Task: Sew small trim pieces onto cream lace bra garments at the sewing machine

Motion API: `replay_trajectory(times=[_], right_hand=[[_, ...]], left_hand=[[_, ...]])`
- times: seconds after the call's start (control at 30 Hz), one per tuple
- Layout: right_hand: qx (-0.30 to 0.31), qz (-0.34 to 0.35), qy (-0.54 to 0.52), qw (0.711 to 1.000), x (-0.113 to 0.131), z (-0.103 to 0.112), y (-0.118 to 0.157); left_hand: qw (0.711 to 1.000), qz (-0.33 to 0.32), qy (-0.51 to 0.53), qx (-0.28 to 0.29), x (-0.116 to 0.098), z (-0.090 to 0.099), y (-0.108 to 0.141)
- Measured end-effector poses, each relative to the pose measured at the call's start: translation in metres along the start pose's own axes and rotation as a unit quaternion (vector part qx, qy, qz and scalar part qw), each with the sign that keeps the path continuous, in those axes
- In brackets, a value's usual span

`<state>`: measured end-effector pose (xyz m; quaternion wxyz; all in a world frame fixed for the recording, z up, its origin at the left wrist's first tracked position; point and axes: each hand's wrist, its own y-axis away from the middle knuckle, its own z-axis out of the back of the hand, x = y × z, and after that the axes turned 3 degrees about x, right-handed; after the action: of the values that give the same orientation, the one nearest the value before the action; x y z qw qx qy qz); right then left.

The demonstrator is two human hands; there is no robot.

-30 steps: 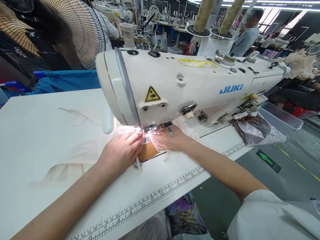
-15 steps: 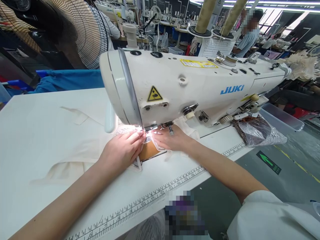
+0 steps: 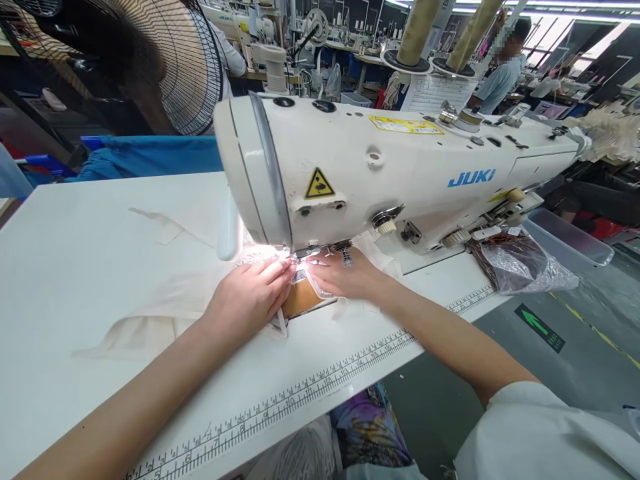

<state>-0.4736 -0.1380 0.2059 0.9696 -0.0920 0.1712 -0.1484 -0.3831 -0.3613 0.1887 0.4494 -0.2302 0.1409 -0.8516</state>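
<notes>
A pale cream fabric piece [image 3: 150, 327] with lace-like trim runs across the white table and under the head of a white sewing machine [image 3: 350, 153]. Close to the lit needle area, my left hand [image 3: 253, 287] is closed on the fabric, its fingers pressed together. On the other side of the needle, my right hand [image 3: 347, 273] pinches the same fabric by its trimmed edge. Between the hands shows a tan-brown plate [image 3: 301, 298] in the tabletop. The fingertips are partly lost in glare and under the machine head.
A ruler strip [image 3: 300, 400] runs along the table's front edge. A black fan [image 3: 165, 60] stands at the back left beside blue cloth [image 3: 155, 155]. On the right lie a plastic bag of brown strips [image 3: 520, 263] and a clear bin [image 3: 570, 233]. A person [image 3: 500, 77] stands behind.
The whole view has shifted a little, so the machine and table appear slightly farther right. Both hands stay at the needle on the fabric, with hardly any visible movement.
</notes>
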Motion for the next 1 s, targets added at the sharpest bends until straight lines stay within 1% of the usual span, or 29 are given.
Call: replay_trajectory(times=[0.23, 0.47, 0.63, 0.77, 1.0], right_hand=[[-0.012, -0.003, -0.009, 1.000, 0.000, -0.001, 0.000], [-0.010, -0.009, -0.019, 1.000, -0.001, -0.004, -0.001], [0.010, -0.008, -0.039, 0.999, 0.000, -0.004, 0.002], [0.015, -0.012, -0.029, 0.999, 0.000, -0.007, 0.005], [-0.009, -0.006, 0.002, 1.000, 0.000, -0.011, 0.005]], left_hand=[[1.000, 0.002, 0.007, 0.000, 0.000, 0.000, 0.000], [1.000, -0.004, 0.009, -0.017, -0.001, -0.002, 0.001], [1.000, 0.000, 0.010, -0.013, -0.005, 0.001, 0.001], [1.000, 0.008, 0.000, -0.013, -0.011, 0.002, 0.002], [0.999, 0.020, 0.034, -0.005, -0.010, 0.000, 0.003]])
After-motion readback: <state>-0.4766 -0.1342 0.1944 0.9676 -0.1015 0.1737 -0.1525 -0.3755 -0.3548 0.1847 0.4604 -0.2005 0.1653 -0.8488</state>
